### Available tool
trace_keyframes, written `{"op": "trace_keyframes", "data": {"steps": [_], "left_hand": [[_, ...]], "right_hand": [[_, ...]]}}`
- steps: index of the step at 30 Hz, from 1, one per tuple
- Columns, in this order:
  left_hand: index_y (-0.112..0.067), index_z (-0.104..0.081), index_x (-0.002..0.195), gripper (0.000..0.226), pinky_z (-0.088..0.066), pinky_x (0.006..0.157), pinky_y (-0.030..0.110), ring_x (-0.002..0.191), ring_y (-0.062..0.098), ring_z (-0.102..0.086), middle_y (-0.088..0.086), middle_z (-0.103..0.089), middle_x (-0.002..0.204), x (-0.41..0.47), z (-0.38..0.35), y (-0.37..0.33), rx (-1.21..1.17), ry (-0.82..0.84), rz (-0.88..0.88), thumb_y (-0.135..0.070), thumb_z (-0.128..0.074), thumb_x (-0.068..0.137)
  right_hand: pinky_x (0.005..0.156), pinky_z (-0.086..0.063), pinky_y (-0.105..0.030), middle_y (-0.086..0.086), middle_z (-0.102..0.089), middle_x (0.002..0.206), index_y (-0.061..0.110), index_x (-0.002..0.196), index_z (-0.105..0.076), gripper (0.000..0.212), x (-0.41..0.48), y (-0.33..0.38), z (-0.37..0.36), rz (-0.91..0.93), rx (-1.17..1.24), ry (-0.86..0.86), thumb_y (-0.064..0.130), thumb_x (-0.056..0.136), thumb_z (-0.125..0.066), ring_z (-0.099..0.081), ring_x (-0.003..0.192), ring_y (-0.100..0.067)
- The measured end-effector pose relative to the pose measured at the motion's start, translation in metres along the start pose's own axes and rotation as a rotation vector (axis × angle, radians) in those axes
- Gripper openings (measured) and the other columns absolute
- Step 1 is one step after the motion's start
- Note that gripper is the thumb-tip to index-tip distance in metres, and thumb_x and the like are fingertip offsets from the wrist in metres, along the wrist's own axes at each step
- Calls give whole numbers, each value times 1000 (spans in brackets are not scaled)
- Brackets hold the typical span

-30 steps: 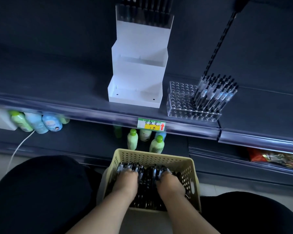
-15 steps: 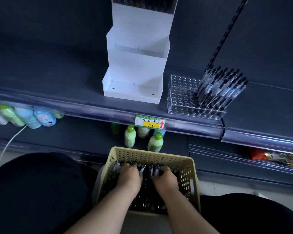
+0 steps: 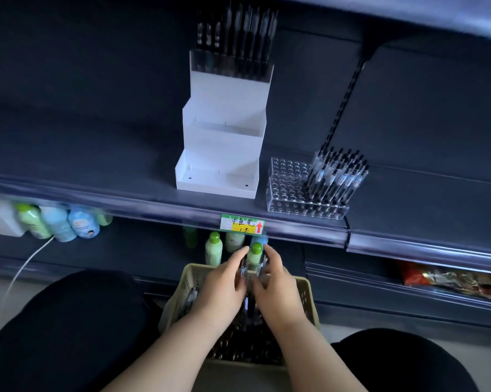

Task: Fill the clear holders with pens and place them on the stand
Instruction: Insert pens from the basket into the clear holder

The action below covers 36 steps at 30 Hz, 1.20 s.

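Pens (image 3: pixel 248 271) in a small bunch stand between left hand (image 3: pixel 220 284) and right hand (image 3: pixel 277 287), fingers of both curled round them, probably to even the ends, just above the yellow basket (image 3: pixel 192 274) of loose ones. Up on the shelf (image 3: pixel 97 171), the clear holder (image 3: pixel 289 190) sits part filled beside the 3-tier white stand (image 3: pixel 221 165).

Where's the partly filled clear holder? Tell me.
The clear holder stands on the shelf right of centre in the head view, just right of the white stand.
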<state>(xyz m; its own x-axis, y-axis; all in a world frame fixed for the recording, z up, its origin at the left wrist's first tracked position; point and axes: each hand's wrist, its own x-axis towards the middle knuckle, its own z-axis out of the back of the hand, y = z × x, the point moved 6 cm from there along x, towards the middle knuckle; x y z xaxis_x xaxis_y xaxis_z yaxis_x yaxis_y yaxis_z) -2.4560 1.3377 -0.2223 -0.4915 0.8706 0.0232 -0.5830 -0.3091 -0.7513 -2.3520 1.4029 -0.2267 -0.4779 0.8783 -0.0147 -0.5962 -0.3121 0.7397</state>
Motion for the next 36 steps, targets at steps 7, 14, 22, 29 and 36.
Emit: {"op": "trace_keyframes", "data": {"steps": [7, 14, 22, 29, 36], "left_hand": [[-45, -32, 140, 58, -44, 80, 22, 100, 11, -57, -11, -56, 122, 15, 43, -63, 65, -126, -232, -25, -56, 91], [-31, -53, 126, 50, -56, 65, 35, 72, 14, -64, -3, -69, 88, 58, 84, -110, 40, -330, -474, -14, -70, 82], [-33, -57, 109, 34, -41, 75, -1, 86, 0, -60, -14, -65, 79, 119, 106, -163, -171, -438, -583, -21, -73, 81], [-25, -66, 101, 24, -34, 72, -8, 82, -10, -60, -23, -62, 76, 154, 93, -144, -193, -393, -459, -22, -72, 78], [-27, -66, 96, 22, -32, 67, -9, 78, -15, -58, -25, -64, 77, 158, 89, -134, -216, -402, -419, -20, -74, 76]], "right_hand": [[69, -40, -7, 0, -67, 89, 14, 101, -67, 17, 14, 59, 82, 260, 5, -387, 10, 85, -63, -57, 73, -5], [69, -47, -6, 18, -64, 82, 24, 99, -66, 18, 39, 93, 155, 349, 115, -558, 17, 83, -66, -60, 76, 5], [65, -45, -5, 21, -62, 73, 33, 83, -59, 15, 94, 122, 218, 416, 141, -709, 19, 82, -65, -59, 71, 5], [68, -41, 0, 10, -64, 81, 20, 93, -65, 10, 138, 96, 210, 342, 14, -635, 16, 84, -64, -58, 73, 4], [66, -41, 0, 9, -65, 81, 22, 93, -66, 11, 153, 87, 204, 328, -16, -624, 16, 83, -65, -58, 78, 5]]}}
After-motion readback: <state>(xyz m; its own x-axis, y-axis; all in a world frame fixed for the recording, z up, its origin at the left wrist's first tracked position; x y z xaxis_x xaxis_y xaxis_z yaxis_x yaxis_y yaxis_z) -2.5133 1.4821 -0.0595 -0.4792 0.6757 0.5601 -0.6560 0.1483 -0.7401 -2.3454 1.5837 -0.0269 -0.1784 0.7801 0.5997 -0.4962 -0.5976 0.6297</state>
